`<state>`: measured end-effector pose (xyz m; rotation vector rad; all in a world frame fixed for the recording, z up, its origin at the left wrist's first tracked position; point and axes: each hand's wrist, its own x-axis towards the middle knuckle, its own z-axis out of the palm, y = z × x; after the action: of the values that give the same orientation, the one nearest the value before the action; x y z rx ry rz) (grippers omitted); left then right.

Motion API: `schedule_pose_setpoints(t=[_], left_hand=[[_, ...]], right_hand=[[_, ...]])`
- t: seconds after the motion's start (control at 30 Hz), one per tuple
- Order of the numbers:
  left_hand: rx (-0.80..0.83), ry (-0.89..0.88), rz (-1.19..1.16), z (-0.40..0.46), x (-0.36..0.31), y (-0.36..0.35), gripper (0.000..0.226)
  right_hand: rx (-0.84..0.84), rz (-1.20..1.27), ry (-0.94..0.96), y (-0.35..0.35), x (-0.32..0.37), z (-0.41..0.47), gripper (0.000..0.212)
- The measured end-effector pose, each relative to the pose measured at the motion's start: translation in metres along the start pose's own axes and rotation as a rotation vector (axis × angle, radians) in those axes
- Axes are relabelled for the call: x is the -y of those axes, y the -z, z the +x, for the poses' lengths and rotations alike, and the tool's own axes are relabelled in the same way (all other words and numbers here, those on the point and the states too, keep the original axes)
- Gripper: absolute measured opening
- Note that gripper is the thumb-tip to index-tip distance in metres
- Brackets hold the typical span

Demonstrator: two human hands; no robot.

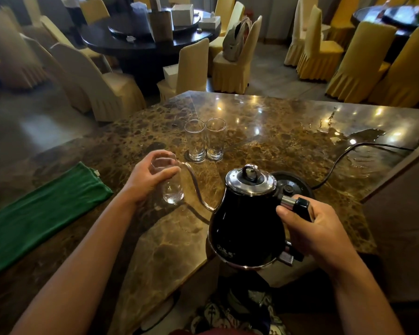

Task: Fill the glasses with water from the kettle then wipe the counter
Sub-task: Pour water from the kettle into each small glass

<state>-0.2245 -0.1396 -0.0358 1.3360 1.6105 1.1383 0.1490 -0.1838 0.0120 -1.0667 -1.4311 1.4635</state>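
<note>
My right hand [310, 228] grips the handle of a black gooseneck kettle [244, 221], lifted off its round base [292, 187] and tilted left. The thin spout reaches over the rim of a clear glass [172, 192] that my left hand [146, 177] holds upright on the brown marble counter [264, 122]. A little water shows in the bottom of that glass. Two more clear glasses [196, 141] [215, 140] stand side by side just behind it and look empty. A folded green cloth [41, 213] lies on the counter at the left.
A black power cord [344, 153] runs from the kettle base to the right. A puddle of spilled water [353, 136] spreads over the far right of the counter. Beyond the counter stand covered chairs [194, 66] and dark round dining tables [143, 42].
</note>
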Motion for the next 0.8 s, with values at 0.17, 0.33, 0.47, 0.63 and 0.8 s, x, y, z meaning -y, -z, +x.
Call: schedule_pose_setpoints(t=[0.17, 0.33, 0.47, 0.63, 0.8], left_hand=[[-0.208, -0.017, 0.050, 0.046, -0.018, 0.013, 0.047], [-0.366, 0.014, 0.001, 0.088, -0.002, 0.020, 0.057], [-0.408, 0.092, -0.054, 0.099, 0.017, 0.018, 0.058], [-0.413, 0.108, -0.070, 0.108, 0.030, 0.016, 0.063], [-0.328, 0.156, -0.080, 0.106, 0.023, 0.014, 0.105]], right_hand=[[-0.067, 0.038, 0.026, -0.001, 0.009, 0.008, 0.019], [-0.105, 0.085, 0.034, -0.004, 0.011, 0.017, 0.012], [-0.106, 0.096, 0.050, -0.004, 0.014, 0.020, 0.011], [-0.074, 0.113, 0.057, -0.006, 0.019, 0.020, 0.012], [-0.063, 0.123, 0.051, -0.009, 0.022, 0.021, 0.018]])
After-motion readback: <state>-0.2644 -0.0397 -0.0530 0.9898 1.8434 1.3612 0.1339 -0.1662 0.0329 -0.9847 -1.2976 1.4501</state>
